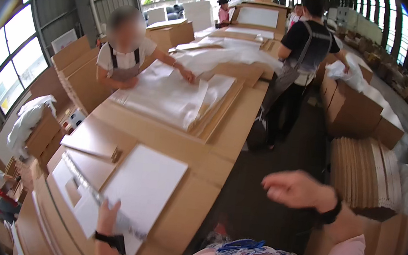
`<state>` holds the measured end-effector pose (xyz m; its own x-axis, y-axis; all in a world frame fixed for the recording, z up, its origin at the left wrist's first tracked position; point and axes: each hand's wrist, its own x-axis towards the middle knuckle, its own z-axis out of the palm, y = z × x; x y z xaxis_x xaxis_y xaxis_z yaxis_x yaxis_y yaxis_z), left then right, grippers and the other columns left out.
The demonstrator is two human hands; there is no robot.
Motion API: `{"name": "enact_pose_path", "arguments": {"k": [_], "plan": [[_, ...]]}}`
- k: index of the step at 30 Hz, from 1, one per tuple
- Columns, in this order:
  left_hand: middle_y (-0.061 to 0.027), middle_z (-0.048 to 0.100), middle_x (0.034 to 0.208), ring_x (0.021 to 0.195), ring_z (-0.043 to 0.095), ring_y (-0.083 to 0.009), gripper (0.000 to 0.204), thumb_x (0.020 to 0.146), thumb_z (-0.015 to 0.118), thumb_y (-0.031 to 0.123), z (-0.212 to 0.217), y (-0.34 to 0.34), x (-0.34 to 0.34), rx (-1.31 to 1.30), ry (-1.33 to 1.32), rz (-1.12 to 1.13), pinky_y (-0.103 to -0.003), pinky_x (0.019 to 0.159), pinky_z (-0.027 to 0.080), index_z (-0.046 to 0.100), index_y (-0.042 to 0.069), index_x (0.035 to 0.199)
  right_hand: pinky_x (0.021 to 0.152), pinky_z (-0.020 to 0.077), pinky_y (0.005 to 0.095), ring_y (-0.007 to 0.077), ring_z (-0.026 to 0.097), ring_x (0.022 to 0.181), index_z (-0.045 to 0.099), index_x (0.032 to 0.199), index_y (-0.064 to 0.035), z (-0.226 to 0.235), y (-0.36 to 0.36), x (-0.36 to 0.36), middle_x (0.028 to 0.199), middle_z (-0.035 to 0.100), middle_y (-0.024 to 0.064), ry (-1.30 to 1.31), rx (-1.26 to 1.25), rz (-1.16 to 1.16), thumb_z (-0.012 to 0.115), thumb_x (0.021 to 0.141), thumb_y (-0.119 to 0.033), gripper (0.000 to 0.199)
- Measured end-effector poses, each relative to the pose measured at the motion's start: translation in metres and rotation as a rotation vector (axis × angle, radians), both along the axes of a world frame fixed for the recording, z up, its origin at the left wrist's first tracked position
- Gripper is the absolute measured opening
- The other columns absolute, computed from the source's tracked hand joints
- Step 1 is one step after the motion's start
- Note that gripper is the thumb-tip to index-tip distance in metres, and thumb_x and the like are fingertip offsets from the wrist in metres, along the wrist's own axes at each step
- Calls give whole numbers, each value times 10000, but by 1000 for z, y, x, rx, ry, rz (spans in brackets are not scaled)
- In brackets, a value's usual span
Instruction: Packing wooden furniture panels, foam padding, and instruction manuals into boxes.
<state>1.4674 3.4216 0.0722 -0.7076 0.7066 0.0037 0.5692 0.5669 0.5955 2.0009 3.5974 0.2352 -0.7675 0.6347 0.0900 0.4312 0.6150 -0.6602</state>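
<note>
My left hand (109, 216) is closed around a long, narrow strip wrapped in shiny clear plastic (81, 176), slanting from the far left toward me. Beneath it lie a white panel (150, 177) and another white piece with a cut-out (63, 178), both on the cardboard-covered table (228, 155). A brown board (93, 137) with a pale strip along it sits beyond them. Out over the aisle at the right, my right hand (297, 189) is raised with its fingers loosely bent and apart from the thumb. Nothing shows in it.
Across the table, a co-worker (121, 57) handles white foam sheets (168, 90) on stacked boards. Another person in an apron (305, 58) stands in the aisle beside the table. Stacked cardboard pieces (355, 170) and a large carton (349, 109) line the right side.
</note>
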Motion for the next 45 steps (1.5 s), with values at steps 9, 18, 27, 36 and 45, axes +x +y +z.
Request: {"name": "enact_pose_path", "arguments": {"k": [9, 18, 27, 36, 45], "plan": [[-260, 203, 1458, 1369, 132, -402, 772, 782, 625, 443, -40, 49, 44, -472, -10, 330, -574, 1074, 146, 341, 55, 1386, 746, 499, 436, 372, 605, 887, 598, 1007, -17, -172, 153, -47, 918, 629, 224, -521, -135, 211, 469, 862, -346, 382], [-330, 304, 1380, 1304, 266, -431, 715, 891, 513, 470, -66, 149, 149, -186, -50, 254, -426, 1108, 203, 370, -72, 1336, 628, 477, 470, 412, 587, 749, 589, 797, 22, -241, 284, -105, 773, 595, 239, -70, -108, 638, 511, 761, -235, 271], [-306, 366, 1351, 1267, 342, -402, 668, 890, 552, 393, -72, 270, 213, -86, -132, 172, -417, 1077, 269, 380, -97, 1310, 584, 486, 472, 382, 609, 664, 635, 701, 33, -206, 397, -61, 710, 627, 213, -355, 66, 607, 555, 699, -186, 232], [-282, 434, 1286, 1194, 387, -441, 523, 878, 537, 303, -60, 287, 237, -74, 209, 36, -463, 1015, 328, 458, -80, 1225, 684, 505, 455, 365, 609, 822, 643, 770, -23, -239, 361, -123, 850, 626, 195, -206, 197, 599, 644, 645, -171, 194], [-214, 421, 1335, 1241, 353, -408, 529, 862, 526, 344, -65, 278, 246, -141, 316, 70, -500, 1024, 303, 479, -19, 1243, 612, 507, 429, 347, 577, 817, 613, 720, -24, -238, 352, -105, 781, 593, 149, -205, 232, 717, 646, 650, -194, 187]]}}
